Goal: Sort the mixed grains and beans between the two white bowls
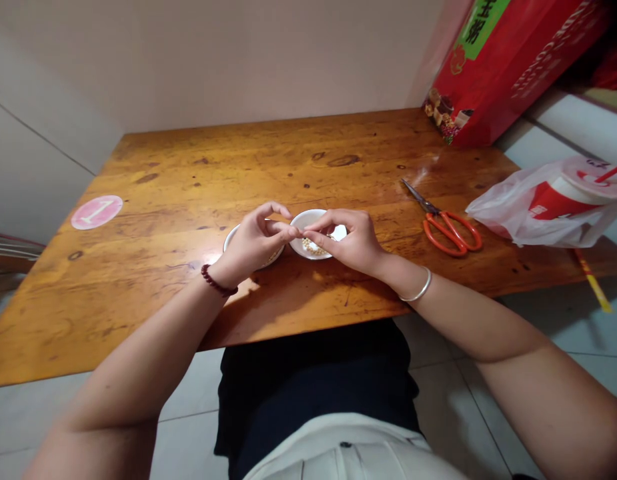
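Note:
Over two small white bowls, my left hand (258, 241) and my right hand (355, 241) meet with thumbs and fingertips pinched together. Whatever they pinch is too small to make out. Beneath my right hand lies the right bowl (304, 217), holding several small beige bead-like or grain-like pieces (314, 249). The left bowl (230, 238) is mostly covered by my left hand; a few similar pieces (274, 256) show at its edge. A dark red beaded bracelet (219, 283) circles my left wrist, and a silver bangle (424, 285) my right.
Orange-handled scissors (445, 227) lie right of the bowls on the wooden table (248, 160). A bagged drink cup (563, 193) with a straw stands at the right edge. Behind it is a red gift box (508, 67). A round pink "1" sticker (97, 212) marks the left side.

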{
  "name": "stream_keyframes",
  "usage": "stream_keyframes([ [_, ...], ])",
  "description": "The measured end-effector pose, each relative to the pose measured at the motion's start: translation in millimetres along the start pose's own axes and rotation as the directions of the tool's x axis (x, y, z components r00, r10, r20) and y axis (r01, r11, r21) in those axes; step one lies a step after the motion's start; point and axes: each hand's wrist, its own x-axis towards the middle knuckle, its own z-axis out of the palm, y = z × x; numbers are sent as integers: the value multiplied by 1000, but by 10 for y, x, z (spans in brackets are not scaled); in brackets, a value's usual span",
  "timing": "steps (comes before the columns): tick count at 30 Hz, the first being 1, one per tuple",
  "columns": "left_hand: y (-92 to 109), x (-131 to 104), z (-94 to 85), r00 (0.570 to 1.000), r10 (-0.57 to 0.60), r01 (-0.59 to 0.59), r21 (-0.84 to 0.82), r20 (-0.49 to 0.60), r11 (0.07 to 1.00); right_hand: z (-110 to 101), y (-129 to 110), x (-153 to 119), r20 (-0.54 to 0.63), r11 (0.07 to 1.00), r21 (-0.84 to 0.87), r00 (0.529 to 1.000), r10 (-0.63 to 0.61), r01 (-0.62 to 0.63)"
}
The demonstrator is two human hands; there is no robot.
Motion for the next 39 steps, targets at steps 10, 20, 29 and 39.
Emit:
stream_keyframes([
  [10,-20,5,-12,1000,25,-25,83,2,996,-4,-27,-5,-27,999,-8,999,40,-40],
  [20,-2,-6,15,1000,8,-8,60,3,998,-3,-33,-47,-1,991,-126,999,-48,47],
  [29,52,-34,51,1000,1,0,78,-7,997,4,-22,-65,35,992,-105,997,-69,72],
  [39,25,-25,34,1000,11,-11,83,1,997,9,-25,-73,11,992,-102,997,-72,73],
])
